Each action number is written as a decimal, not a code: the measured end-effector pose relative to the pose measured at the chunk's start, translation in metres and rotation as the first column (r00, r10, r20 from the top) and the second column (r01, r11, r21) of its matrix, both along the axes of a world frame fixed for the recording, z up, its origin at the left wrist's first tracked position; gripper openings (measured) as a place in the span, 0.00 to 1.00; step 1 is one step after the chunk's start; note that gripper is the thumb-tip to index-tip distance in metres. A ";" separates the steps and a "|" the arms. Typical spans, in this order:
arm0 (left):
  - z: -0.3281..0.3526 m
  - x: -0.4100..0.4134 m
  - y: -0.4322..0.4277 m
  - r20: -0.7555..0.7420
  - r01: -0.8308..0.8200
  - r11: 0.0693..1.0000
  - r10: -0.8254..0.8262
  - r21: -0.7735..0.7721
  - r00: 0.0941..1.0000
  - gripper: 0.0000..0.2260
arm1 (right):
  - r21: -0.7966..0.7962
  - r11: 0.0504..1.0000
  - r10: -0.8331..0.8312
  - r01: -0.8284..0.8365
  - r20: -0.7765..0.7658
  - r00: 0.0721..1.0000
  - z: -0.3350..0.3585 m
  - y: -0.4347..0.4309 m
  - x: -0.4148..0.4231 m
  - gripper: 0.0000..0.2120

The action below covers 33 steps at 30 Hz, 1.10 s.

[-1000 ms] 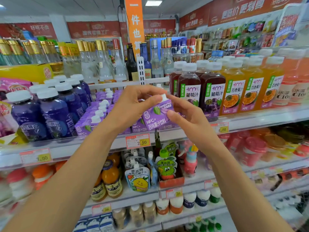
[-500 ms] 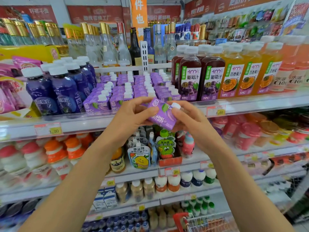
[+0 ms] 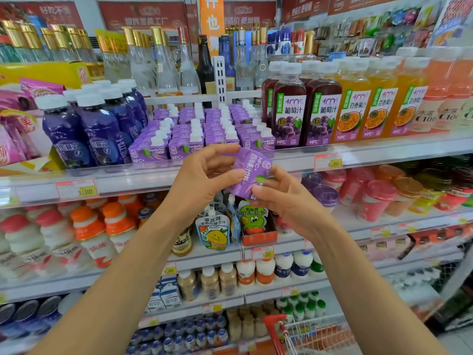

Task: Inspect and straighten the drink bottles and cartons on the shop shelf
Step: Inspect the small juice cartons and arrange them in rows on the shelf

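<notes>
- Head view: I see the small purple juice carton [image 3: 249,172] turned further than before, in front of the white shelf [image 3: 384,153] edge.
- Left hand [image 3: 202,180] and right hand [image 3: 286,198] fingers [image 3: 220,149] pinch it.
- Matching purple cartons [image 3: 188,147] fill that shelf.

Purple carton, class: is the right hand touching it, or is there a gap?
Touching. The head view shows the right hand gripping the purple carton at its lower end, with no gap.

Bright, even shop light, hardly a shadow anywhere. Pale glare streaks along the clear shelf rail [image 3: 133,181]. Centre reads crisp; out at the left edge the white bottles [image 3: 18,239] smear soft, and straight lines bow toward the corners.
</notes>
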<state>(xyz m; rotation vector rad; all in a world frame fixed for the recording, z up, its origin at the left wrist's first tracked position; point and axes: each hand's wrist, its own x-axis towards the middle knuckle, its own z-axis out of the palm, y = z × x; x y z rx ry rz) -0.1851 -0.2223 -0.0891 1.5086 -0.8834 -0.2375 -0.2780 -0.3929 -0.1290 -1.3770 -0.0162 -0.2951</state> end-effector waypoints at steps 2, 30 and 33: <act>-0.003 -0.002 0.000 0.071 0.006 0.999 -0.010 0.054 0.997 0.20 | -0.039 0.999 -0.016 0.019 0.066 0.998 -0.005 0.004 0.000 0.27; -0.030 0.010 0.006 -0.136 0.072 0.989 -0.055 0.130 0.989 0.21 | -0.074 0.988 -0.124 0.134 0.120 0.985 -0.032 0.000 0.000 0.21; -0.029 0.011 0.003 -0.086 0.093 0.986 -0.082 0.136 0.993 0.18 | -0.073 0.982 -0.167 0.174 0.094 0.981 -0.028 -0.002 0.002 0.20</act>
